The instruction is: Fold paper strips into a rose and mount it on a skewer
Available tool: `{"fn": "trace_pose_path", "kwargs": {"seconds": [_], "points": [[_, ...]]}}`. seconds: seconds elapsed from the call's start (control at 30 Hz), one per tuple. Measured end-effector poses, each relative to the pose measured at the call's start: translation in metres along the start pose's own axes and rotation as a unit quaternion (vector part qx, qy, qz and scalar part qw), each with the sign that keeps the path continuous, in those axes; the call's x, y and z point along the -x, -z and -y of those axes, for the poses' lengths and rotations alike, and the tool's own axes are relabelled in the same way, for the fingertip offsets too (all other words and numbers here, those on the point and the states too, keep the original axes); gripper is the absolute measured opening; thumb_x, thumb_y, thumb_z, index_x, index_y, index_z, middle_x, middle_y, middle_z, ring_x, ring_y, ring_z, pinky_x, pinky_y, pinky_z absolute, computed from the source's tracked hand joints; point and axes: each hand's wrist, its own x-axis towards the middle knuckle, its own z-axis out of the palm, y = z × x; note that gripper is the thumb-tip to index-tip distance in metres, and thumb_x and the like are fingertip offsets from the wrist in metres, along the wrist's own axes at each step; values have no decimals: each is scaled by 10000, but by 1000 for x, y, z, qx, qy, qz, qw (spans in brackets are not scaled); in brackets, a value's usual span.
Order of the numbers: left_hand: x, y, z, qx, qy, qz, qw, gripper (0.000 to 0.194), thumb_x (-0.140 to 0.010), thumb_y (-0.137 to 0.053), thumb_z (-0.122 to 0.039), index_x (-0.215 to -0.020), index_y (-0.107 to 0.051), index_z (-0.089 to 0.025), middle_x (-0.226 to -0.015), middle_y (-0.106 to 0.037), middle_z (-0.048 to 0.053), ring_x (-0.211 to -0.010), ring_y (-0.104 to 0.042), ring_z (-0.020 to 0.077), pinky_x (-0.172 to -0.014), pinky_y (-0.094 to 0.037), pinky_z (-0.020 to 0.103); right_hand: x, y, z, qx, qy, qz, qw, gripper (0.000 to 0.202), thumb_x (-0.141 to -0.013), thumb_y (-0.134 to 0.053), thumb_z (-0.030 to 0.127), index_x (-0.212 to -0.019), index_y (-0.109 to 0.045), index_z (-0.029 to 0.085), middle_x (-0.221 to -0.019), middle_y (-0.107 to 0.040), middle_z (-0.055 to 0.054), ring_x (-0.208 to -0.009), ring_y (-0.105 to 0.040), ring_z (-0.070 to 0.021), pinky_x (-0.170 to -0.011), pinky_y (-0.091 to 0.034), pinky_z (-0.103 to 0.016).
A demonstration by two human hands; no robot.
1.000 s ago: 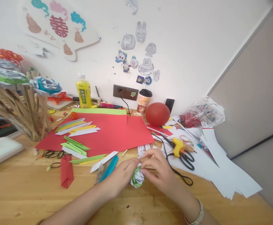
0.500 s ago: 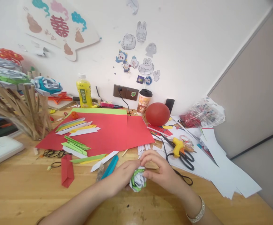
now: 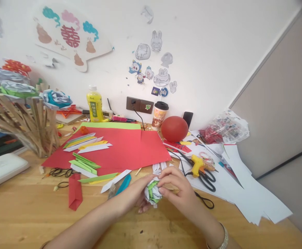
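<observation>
A white and green paper flower (image 3: 153, 192) is held above the front of the wooden table. My left hand (image 3: 138, 193) grips it from the left and below, fingers wrapped round its underside. My right hand (image 3: 175, 186) is on its right side, with curled fingertips touching the outer petals. Just left of my left hand lie a blue folded paper strip (image 3: 123, 184) and a small greyish lump. Several folded strips in green, white and yellow (image 3: 109, 177) lie beyond, some on a red paper sheet (image 3: 130, 148).
Right of my hands are a yellow glue gun (image 3: 197, 165), black-handled scissors (image 3: 207, 180) and white paper sheets (image 3: 260, 186). Behind stand a red balloon (image 3: 174, 129), a lidded cup (image 3: 159, 115) and a yellow bottle (image 3: 94, 104). Wooden sticks in a container (image 3: 40, 128) stand at left.
The paper flower has been turned, its green and white top now facing me more. My left fingers show beneath it. The view has shifted slightly.
</observation>
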Motion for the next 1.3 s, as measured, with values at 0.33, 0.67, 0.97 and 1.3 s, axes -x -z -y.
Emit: {"fn": "trace_pose_path", "kwargs": {"seconds": [0.33,0.67,0.97,1.3], "points": [[11,-1,-12,-137,24,-23,990,412,-810,-326,-562,-645,-461,-210,-471,-331,-64,-389,-265,88,-385,-159,218,0,4,5,106,118,1,987,124,-896,-508,236,-871,-629,224,-901,-600,-40,-841,-536,-166,-729,-468,-307],[12,19,2,-482,-102,-38,869,604,-553,-493,-103,-1152,-510,-176,-1231,-538,108,-1149,-456,286,-957,-368,383,-1,-1,10,235,202,1,951,169,-872,-468,84,-836,-598,185,-832,-647,-45,-777,-520,-169,-717,-449,-315],[16,10,-6,-477,-113,-33,871,390,-653,-415,-112,-1011,-543,-203,-1185,-580,63,-1095,-500,231,-850,-443,321,1,-4,13,81,39,14,996,103,-850,-520,163,-802,-603,202,-930,-575,-48,-907,-529,-179,-795,-453,-333],[11,20,5,-505,-114,-20,855,621,-550,-449,-62,-1160,-481,-173,-1210,-548,112,-1119,-497,262,-930,-401,366,5,-6,6,255,201,-70,943,183,-915,-455,183,-809,-604,193,-831,-631,-32,-777,-537,-165,-795,-432,-328]]}}
